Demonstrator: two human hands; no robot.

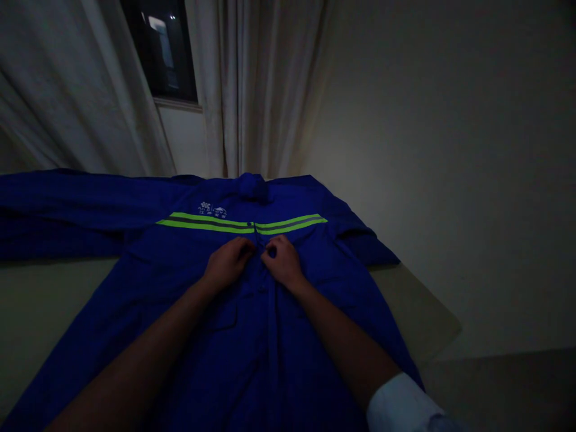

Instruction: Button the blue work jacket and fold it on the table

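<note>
We see a dim room, a plain pale wall (450, 150) on our right, a left curtain (90, 90) and a right curtain (270, 84), a dark window (144, 54) between them with bright spots in its glass, a sill (177, 104), a pale table (418, 306) with a rounded corner, shadowy floor (508, 393).

Looks like a room in a home; can't tell which room. Long pale curtains (279, 90) flank a dark window (166, 51). Plain light wall (441, 150) at right, pale tabletop (414, 306) with rounded corner. Lighting's dim.
</note>
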